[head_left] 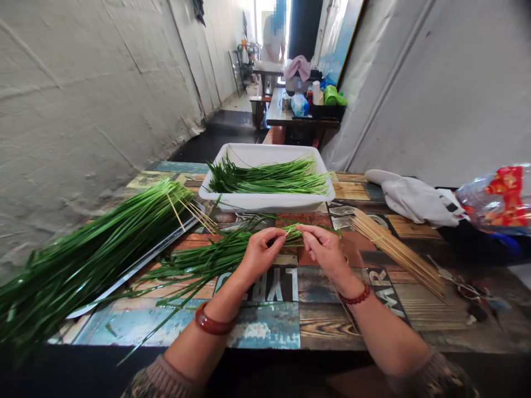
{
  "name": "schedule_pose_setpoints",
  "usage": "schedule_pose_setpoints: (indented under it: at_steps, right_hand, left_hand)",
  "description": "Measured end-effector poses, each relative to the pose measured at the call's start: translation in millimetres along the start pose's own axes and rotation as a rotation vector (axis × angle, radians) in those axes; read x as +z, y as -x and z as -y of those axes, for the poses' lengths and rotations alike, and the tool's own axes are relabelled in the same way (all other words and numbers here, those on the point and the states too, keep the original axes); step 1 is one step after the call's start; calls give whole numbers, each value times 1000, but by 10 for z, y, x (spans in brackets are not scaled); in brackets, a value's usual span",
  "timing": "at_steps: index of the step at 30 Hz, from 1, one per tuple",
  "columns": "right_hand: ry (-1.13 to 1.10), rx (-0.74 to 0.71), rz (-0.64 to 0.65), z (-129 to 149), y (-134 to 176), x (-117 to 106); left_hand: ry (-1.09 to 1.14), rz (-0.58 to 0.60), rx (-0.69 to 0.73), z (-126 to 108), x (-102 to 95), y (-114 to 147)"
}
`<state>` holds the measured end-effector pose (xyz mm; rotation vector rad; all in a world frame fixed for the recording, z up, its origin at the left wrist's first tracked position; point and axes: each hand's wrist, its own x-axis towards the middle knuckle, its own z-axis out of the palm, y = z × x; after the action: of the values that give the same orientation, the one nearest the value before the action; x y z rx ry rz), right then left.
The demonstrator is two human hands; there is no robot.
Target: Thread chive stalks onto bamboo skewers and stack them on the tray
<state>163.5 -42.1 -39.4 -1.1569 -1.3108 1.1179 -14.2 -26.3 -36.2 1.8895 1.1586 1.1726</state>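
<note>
My left hand is closed in a pinch on the pale stem end of a garlic chive. Close beside it, my right hand is closed too, fingertips near the same stem ends. A thin bamboo skewer appears to run from under my right palm toward the table's front edge; its upper part is hidden by the hand. Beneath and left of my hands lies a loose pile of garlic chives. A bundle of bamboo skewers rests on the table to the right.
A white tub behind my hands holds more chives. On the left, a large heap of chives lies on a tray, several skewers at its stem ends. Scissors, a white cap and plastic packaging are at right. A person stands far back.
</note>
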Motion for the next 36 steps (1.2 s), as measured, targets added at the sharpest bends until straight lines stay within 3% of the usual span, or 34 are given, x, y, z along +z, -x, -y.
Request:
schedule_pose_setpoints:
  at_steps: [8,15,20,29,36]
  right_hand:
    - [52,-19,16,0,37,11]
    - [324,-157,-35,38,41,23]
    - [437,-170,-31,15,37,15]
    - [425,-136,-66,27,36,25]
    - [132,-61,-65,-25,25,-16]
  left_hand:
    - [18,50,-7,-21,-14,-19]
    - [-91,127,69,-90,41,-10]
    - [-131,100,44,-124,38,-8]
    - [-111,127,19,-151,0,-16]
    - [38,38,-113,-98,-7,-19]
